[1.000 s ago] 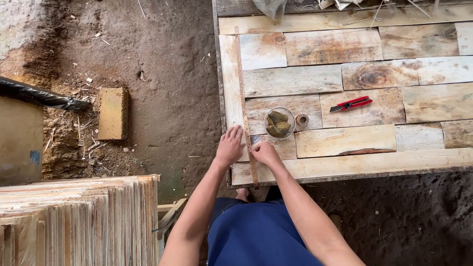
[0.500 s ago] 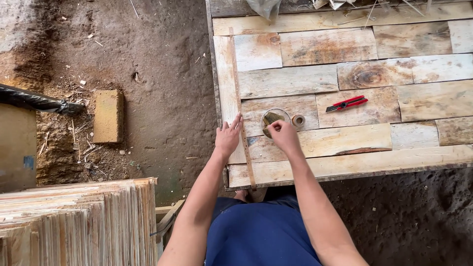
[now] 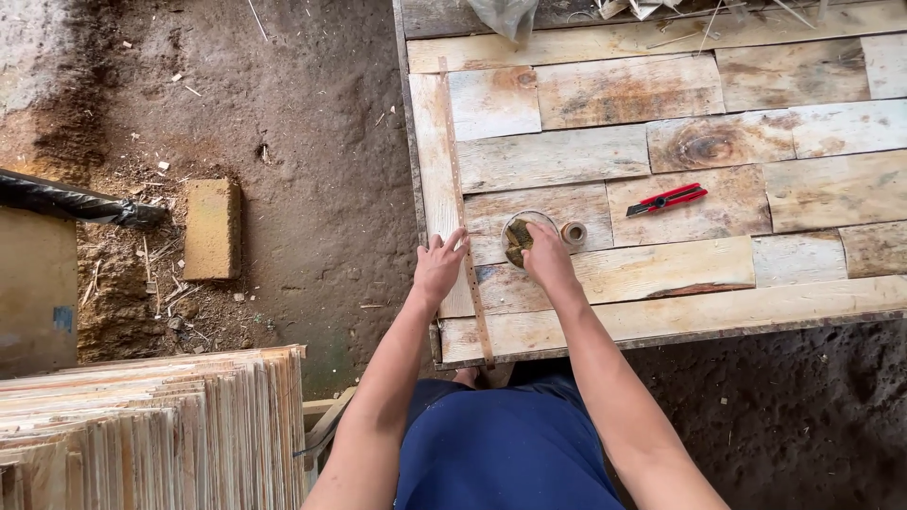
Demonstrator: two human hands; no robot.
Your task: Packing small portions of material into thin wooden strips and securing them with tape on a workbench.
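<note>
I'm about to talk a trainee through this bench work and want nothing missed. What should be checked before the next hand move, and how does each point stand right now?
1. Left hand flat on the thin wooden strip, pinning it: ok.
2. Strip lies along the left edge of the plank table, apparently straight: ok.
3. Right hand has reached the small round container: ok, fingers at its rim.
4. What the container holds and how much: cannot tell, only something brownish shows.
5. Red utility knife clear of both hands: ok; whether its blade is out: cannot tell.
6. Small tape roll beside the container, out of the way: ok.
</note>
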